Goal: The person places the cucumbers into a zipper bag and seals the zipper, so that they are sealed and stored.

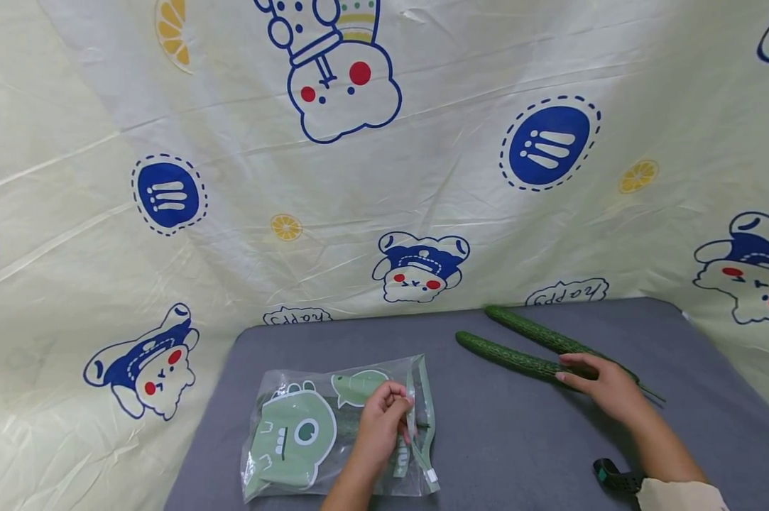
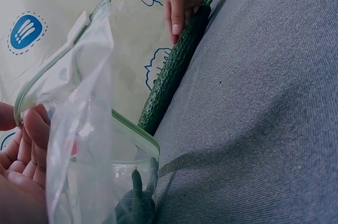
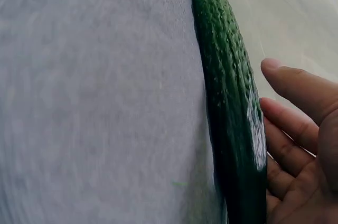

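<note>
A clear zip bag (image 1: 352, 482) with green cartoon prints lies on the table, its mouth facing right. My left hand (image 1: 379, 426) pinches one edge of that mouth between thumb and fingers, and the left wrist view shows the mouth spread apart. Dark green cucumbers (image 2: 134, 203) show through the plastic, stem ends toward the mouth. Two more long cucumbers lie side by side to the right, a nearer one (image 1: 505, 356) and a farther one (image 1: 537, 330). Over the nearer one's stem half is my right hand (image 1: 608, 387), thumb and fingers apart, fingers right alongside the skin (image 3: 224, 76).
Grey cloth covers the table (image 1: 486, 440). A pale printed sheet (image 1: 358, 177) hangs behind it and at both sides. A black strap (image 1: 617, 479) is at my right wrist. The bag's slider (image 1: 431, 477) sits at the near corner of its mouth.
</note>
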Demonstrator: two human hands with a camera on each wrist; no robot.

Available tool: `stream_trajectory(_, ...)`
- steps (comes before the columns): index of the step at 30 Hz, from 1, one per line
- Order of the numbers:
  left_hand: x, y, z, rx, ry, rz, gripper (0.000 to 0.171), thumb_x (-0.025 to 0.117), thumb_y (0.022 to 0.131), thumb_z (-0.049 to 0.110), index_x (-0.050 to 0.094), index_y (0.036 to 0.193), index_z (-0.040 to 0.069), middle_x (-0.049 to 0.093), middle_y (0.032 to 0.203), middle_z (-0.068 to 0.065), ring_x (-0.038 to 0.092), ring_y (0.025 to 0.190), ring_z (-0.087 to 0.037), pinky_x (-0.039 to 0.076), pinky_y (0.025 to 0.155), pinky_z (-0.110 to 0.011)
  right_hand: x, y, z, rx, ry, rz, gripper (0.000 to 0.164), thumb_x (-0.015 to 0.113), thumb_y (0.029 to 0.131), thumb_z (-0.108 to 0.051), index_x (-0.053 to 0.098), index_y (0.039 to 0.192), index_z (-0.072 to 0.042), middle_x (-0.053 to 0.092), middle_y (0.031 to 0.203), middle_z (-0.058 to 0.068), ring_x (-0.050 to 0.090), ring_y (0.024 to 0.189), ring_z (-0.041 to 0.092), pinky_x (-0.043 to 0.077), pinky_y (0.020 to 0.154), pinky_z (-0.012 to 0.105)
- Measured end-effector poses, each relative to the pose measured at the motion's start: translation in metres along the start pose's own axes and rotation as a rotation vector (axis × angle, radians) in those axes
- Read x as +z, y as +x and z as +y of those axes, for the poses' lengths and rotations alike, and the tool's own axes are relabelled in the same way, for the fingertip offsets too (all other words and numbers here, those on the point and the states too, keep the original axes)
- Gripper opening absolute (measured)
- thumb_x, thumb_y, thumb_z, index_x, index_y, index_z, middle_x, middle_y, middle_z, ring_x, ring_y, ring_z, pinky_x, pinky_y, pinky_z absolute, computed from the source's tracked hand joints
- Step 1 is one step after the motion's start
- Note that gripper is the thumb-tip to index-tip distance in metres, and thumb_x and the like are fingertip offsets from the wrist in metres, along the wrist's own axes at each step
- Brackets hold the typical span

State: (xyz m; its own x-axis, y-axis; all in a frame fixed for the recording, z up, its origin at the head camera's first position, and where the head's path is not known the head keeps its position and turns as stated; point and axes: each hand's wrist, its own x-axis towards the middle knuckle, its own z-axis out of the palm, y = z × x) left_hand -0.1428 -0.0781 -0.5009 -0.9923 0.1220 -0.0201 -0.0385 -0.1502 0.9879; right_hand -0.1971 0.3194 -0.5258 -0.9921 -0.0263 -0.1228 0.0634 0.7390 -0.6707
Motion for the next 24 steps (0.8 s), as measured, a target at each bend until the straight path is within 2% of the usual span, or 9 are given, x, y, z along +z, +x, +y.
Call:
stream_trajectory(4,0.0,0.0,0.0,-0.001,-0.011,0.003,0.026,0.058,0.091,0.003,0.048,0.107,-0.016,0.053,0.07,0.004,0.053,0.046,-0.008,0.044,0.041,-0.017,-0.002,-0.002,0.008,-0.003,-0.003,-0.001,0.076,0.059,0.094,-0.06,0.05,0.146,-0.006,0.043,0.15,0.032,0.045,0.129,0.055,0.05,0.085,0.06)
stream_trajectory(12,0.0,0.0,0.001,0.005,-0.004,0.001,0.025,0.058,0.092,0.003,0.048,0.106,-0.015,0.053,0.069,0.005,0.053,0.046,-0.007,0.043,0.041,-0.017,0.0,-0.005,0.019,0.039,0.034,-0.001,0.08,0.061,0.091,-0.064,0.048,0.149,-0.01,0.031,0.156,0.035,0.028,0.138,0.061,0.041,0.093,0.072)
stream_trajectory(24,0.001,0.0,0.001,-0.012,-0.01,0.008,0.026,0.059,0.092,0.002,0.048,0.107,-0.016,0.052,0.07,0.004,0.052,0.045,-0.008,0.043,0.041,-0.017,0.004,-0.006,0.025,0.07,0.033,-0.01,0.074,0.061,0.094,-0.057,0.045,0.151,-0.013,0.026,0.159,0.035,0.023,0.14,0.062,0.034,0.096,0.077)
